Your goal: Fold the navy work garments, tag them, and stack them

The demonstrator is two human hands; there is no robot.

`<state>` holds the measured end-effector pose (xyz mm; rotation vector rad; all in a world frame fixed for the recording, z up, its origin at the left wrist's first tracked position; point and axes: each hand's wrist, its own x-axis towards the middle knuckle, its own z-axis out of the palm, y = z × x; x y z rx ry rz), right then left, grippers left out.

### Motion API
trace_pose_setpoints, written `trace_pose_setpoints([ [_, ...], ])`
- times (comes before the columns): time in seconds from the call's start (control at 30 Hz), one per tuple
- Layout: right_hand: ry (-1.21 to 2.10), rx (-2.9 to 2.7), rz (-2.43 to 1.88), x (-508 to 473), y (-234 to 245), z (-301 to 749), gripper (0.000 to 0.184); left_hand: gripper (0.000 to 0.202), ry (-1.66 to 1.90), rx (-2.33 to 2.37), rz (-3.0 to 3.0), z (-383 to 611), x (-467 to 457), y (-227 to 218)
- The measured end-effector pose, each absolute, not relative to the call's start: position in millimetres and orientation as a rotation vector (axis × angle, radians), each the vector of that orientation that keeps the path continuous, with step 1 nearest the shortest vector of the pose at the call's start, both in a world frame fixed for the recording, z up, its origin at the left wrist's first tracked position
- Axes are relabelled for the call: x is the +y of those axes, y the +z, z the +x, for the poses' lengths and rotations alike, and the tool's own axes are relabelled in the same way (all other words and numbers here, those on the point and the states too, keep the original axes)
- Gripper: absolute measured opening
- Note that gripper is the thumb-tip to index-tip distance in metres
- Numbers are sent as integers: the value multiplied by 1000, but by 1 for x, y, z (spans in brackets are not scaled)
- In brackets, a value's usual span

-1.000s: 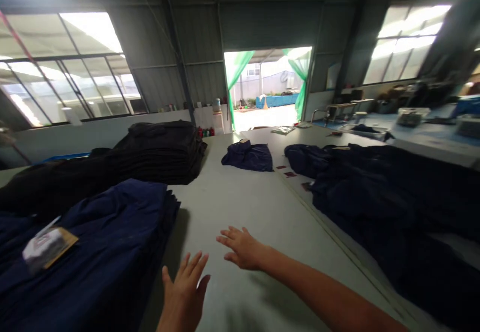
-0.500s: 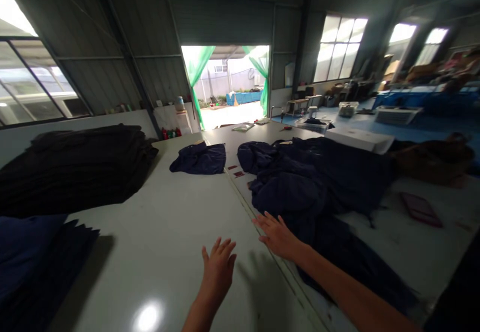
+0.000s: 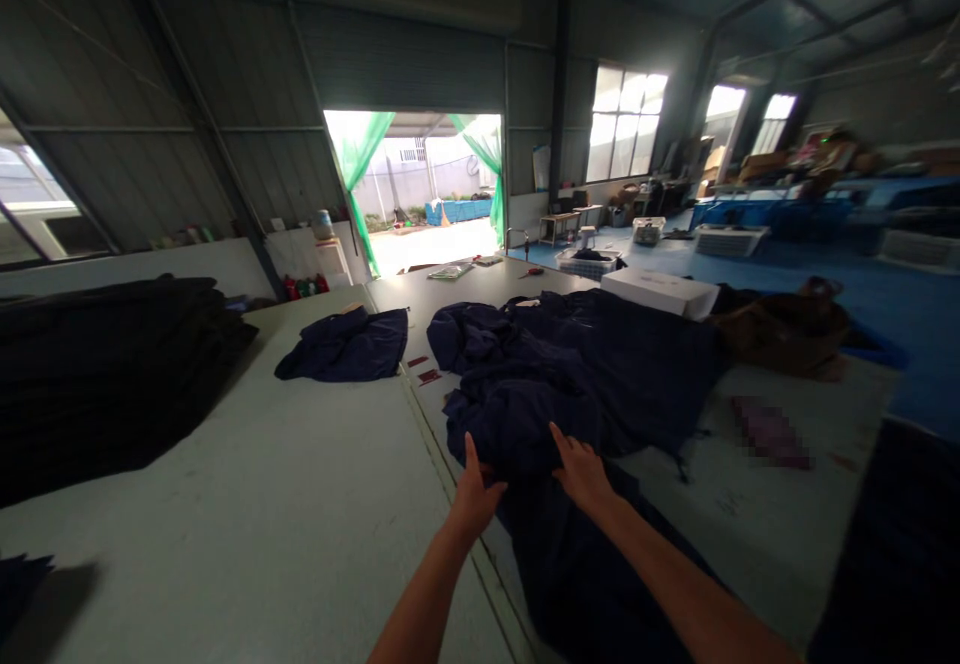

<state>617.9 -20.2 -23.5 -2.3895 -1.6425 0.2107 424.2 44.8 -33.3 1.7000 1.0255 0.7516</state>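
Observation:
A heap of dark navy garments [image 3: 525, 404] lies in front of me on the pale table [image 3: 247, 504]. My left hand [image 3: 478, 492] is at the near left edge of the heap, index finger stretched forward and thumb apart. My right hand [image 3: 583, 472] is over the cloth a little to the right, its index finger pointing forward and its thumb spread. Both hands are open; I cannot tell how firmly they touch the fabric. Some of the left fingers are hidden behind the hand. A smaller navy piece [image 3: 345, 344] lies apart to the left, near dark red labels [image 3: 429, 377].
A tall stack of black cloth [image 3: 112, 374] stands on the left. A white box [image 3: 660, 294] and a brown bag [image 3: 787, 329] are at the right, near a blurred reddish item [image 3: 772, 432]. A seam strip [image 3: 427, 444] runs along the table.
Both hands have moved forward onto the near part of the navy heap, the left one shifting right from above the bare table. My view has turned to the right.

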Motion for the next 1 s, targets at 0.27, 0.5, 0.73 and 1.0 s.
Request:
trace_pose_setpoints([
  [0.27, 201, -1750, -2134, -23, 0, 570, 60, 100, 736, 972, 1045, 411, 29, -31],
  [0.5, 184, -1862, -1619, -18, 30, 477, 48, 38, 863, 816, 750, 352, 35, 25],
  [0.73, 196, -2000, -1342, -11, 58, 364, 39, 41, 1244, 717, 681, 243, 24, 69],
  [1.0, 368, -2250, -978, -35, 95, 230, 62, 52, 1693, 1027, 747, 60, 0, 84],
])
